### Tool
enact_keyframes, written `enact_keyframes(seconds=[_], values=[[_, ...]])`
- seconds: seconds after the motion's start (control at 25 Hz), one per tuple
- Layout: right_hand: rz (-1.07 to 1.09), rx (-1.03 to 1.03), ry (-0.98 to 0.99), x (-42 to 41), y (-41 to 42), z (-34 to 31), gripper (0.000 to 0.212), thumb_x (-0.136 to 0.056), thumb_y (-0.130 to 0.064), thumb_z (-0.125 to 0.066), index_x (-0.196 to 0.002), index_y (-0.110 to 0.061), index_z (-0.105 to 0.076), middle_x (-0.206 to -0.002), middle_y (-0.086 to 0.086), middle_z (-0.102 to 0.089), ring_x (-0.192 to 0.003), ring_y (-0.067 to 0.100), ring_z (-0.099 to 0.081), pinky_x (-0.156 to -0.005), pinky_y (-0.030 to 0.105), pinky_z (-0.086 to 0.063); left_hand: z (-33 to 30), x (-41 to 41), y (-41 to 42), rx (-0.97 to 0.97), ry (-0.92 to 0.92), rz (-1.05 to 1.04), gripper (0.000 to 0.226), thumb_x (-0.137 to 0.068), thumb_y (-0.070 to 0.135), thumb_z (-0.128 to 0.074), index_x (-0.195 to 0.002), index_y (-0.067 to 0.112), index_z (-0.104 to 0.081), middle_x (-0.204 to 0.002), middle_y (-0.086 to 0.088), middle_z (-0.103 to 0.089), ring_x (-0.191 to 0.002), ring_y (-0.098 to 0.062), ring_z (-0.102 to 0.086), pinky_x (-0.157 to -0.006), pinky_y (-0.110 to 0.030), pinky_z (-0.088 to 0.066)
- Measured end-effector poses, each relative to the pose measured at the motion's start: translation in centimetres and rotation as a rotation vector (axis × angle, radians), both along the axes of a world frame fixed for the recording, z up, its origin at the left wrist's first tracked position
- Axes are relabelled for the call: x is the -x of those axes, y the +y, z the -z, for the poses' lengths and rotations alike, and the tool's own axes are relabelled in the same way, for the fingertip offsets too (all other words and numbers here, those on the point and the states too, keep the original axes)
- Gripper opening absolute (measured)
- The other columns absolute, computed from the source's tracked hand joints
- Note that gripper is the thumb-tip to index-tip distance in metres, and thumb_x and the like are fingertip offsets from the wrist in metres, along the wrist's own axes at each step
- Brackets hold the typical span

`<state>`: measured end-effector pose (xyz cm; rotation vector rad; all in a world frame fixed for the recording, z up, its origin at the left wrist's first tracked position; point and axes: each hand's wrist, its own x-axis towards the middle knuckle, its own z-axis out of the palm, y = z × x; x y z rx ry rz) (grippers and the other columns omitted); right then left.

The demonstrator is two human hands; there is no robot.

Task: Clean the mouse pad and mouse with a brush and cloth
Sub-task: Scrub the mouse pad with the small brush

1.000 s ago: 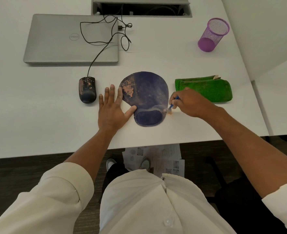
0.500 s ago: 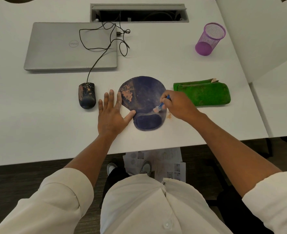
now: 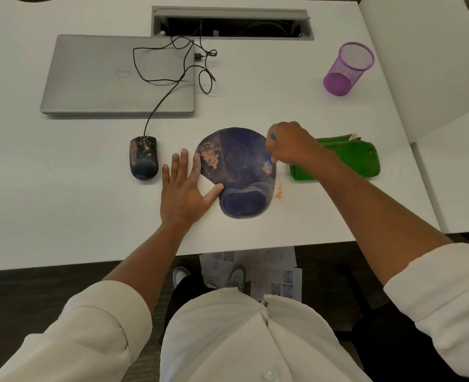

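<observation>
The pad [image 3: 236, 166], dark blue with a raised wrist rest at its near end, lies flat on the white desk [image 3: 62, 216] with pale orange smears at its far left and near its right edge. The right hand [image 3: 289, 144] hovers over the pad's right edge, fingers curled round a blue brush [image 3: 273, 136], of which only bits of handle show above and below the fist. The left hand [image 3: 185, 188] lies flat on the desk just left of the pad, fingers straight, thumb and index finger touching the pad's left edge. A little orange dust [image 3: 278, 192] sits on the desk just right of the pad. The green cloth [image 3: 360, 161] lies folded to the right, partly under the right forearm. The mouse [image 3: 143, 158], black and smeared, is left of the left hand; its cable [image 3: 159, 106] runs far across a closed laptop [image 3: 90, 78]. A purple cup [image 3: 347, 68] stands far right.
</observation>
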<state>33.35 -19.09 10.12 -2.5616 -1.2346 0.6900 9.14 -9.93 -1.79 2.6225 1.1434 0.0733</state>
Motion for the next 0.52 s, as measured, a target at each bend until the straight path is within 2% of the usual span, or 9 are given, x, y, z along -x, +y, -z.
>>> enact_keyframes(seconds=[0.08, 0.12, 0.2, 0.28, 0.4, 0.52], values=[[-0.003, -0.118, 0.015, 0.6, 0.6, -0.1, 0.02, -0.092, -0.015, -0.046, -0.095, -0.008, -0.065, -0.092, 0.01, -0.07, -0.083, 0.028, -0.066, -0.077, 0.04, -0.056, 0.1, 0.0, 0.0, -0.001, 0.002, -0.001, 0.099, -0.089, 0.085, -0.022, -0.165, 0.024, -0.005, -0.172, -0.007, 0.005, -0.158, -0.026, 0.01, -0.128, -0.048, 0.002], [-0.022, -0.092, 0.03, 0.7, 0.7, 0.1, 0.02, -0.092, -0.014, -0.046, -0.094, -0.008, -0.066, -0.092, 0.011, -0.07, -0.083, 0.028, -0.066, -0.077, 0.04, -0.055, 0.1, 0.0, 0.0, -0.003, 0.0, 0.0, 0.099, -0.089, 0.085, -0.022, -0.165, 0.024, -0.005, -0.172, -0.007, 0.005, -0.158, -0.026, 0.01, -0.128, -0.048, 0.002], [-0.081, 0.12, 0.058, 0.3, 0.4, 0.5, 0.021, -0.086, -0.01, -0.047, -0.089, -0.004, -0.067, -0.088, 0.012, -0.073, -0.083, 0.028, -0.067, -0.075, 0.037, -0.054, 0.1, 0.0, 0.0, -0.005, -0.006, 0.001, 0.099, -0.089, 0.085, -0.023, -0.165, 0.024, -0.005, -0.172, -0.007, 0.004, -0.158, -0.026, 0.01, -0.128, -0.048, 0.002], [-0.094, 0.185, 0.042, -0.1, 0.6, 0.3, 0.02, -0.086, -0.01, -0.049, -0.09, -0.004, -0.068, -0.087, 0.011, -0.074, -0.083, 0.028, -0.067, -0.072, 0.034, -0.052, 0.1, 0.0, 0.1, -0.004, -0.009, -0.003, 0.099, -0.089, 0.085, -0.023, -0.165, 0.024, -0.005, -0.172, -0.007, 0.004, -0.158, -0.026, 0.009, -0.128, -0.049, 0.001], [-0.033, -0.037, -0.036, 0.0, 0.8, 0.2, 0.019, -0.092, -0.016, -0.049, -0.095, -0.01, -0.066, -0.09, 0.008, -0.068, -0.082, 0.026, -0.064, -0.074, 0.037, -0.053, 0.1, 0.0, 0.1, -0.006, -0.004, 0.003, 0.1, -0.089, 0.086, -0.022, -0.165, 0.024, -0.005, -0.172, -0.007, 0.005, -0.158, -0.027, 0.009, -0.128, -0.05, 0.0], [-0.083, 0.143, 0.0, -0.5, 0.3, 0.5, 0.023, -0.088, -0.011, -0.047, -0.089, -0.007, -0.07, -0.081, 0.006, -0.073, -0.082, 0.026, -0.068, -0.076, 0.036, -0.054, 0.2, 0.0, 0.1, -0.011, 0.002, 0.001, 0.1, -0.088, 0.086, -0.02, -0.165, 0.024, -0.004, -0.172, -0.007, 0.006, -0.158, -0.027, 0.01, -0.128, -0.05, 0.001]])
